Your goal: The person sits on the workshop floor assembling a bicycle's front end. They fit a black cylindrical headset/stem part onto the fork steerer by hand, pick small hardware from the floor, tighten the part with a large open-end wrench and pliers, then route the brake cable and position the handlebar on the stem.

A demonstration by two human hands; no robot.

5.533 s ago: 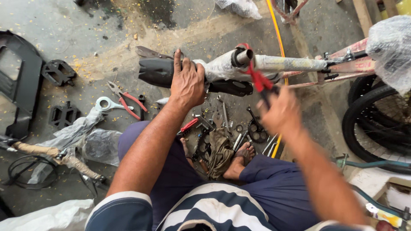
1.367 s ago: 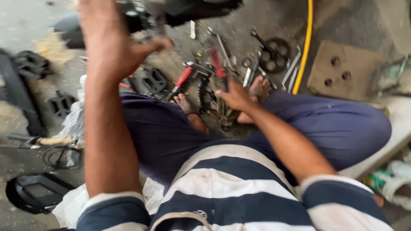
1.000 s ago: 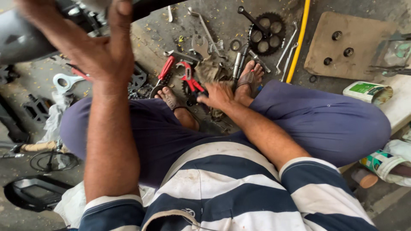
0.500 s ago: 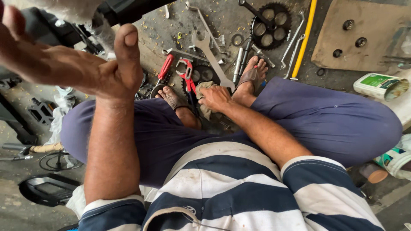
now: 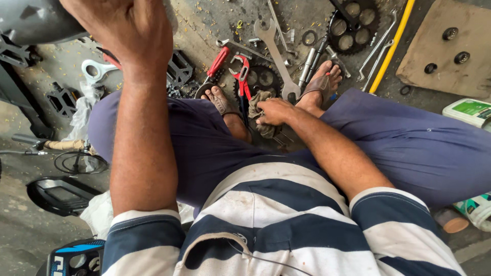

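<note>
Just rag [image 5: 262, 102] under right hand [image 5: 273, 111]

Colour key: red-handled pliers [image 5: 242, 76]; grey-brown rag [image 5: 262, 102]; silver wrench [image 5: 279, 56]; yellow tube [image 5: 389, 46]; dark blue trousers [image 5: 409, 148]; shirt [image 5: 286, 225] striped navy and off-white; black sprocket [image 5: 353, 25]; green-and-white bottle [image 5: 470, 111]; grey concrete floor [image 5: 20, 240].
</note>
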